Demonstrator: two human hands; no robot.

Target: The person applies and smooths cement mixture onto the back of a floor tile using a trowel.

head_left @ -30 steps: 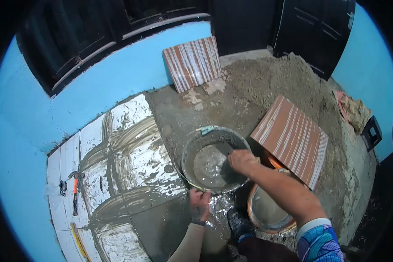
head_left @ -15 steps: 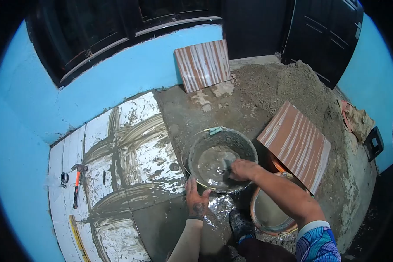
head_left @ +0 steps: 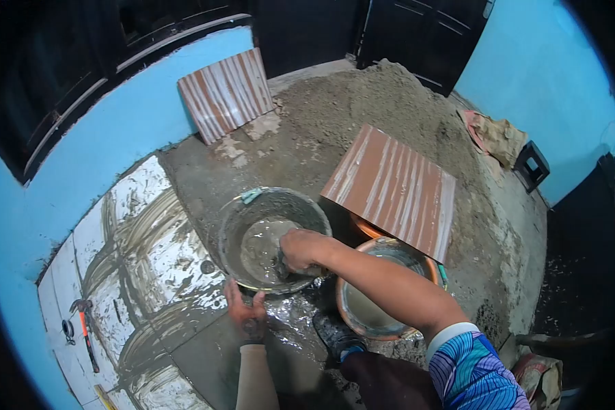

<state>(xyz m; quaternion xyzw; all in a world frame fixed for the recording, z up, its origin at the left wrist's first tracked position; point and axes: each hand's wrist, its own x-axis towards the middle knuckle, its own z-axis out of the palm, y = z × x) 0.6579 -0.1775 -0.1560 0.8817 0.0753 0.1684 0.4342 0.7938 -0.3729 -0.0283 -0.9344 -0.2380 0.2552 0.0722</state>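
A black bucket (head_left: 223,236) holds wet grey cement mix (head_left: 258,242). My right hand (head_left: 302,249) is closed and reaches inside, low over the mix. Something dark and mortar-coated shows beneath the fingers, but its kind is hidden. My left hand (head_left: 247,316) rests at the near-left rim, fingers and thumb apart against the bucket's outer side. A green piece (head_left: 251,196) sits on the handle at the far rim.
An orange-rimmed basin (head_left: 342,307) of greyish liquid stands below my right forearm. Striped tile (head_left: 393,191) leans over it; another tile (head_left: 227,94) leans on the wall. Sand (head_left: 403,99) is heaped behind. Left, mortar-smeared white tiles (head_left: 160,256) carry a hammer (head_left: 86,331).
My view has swung right, so everything sits further left in the frame. My right hand has shifted slightly within the bucket; the left stays at the rim.
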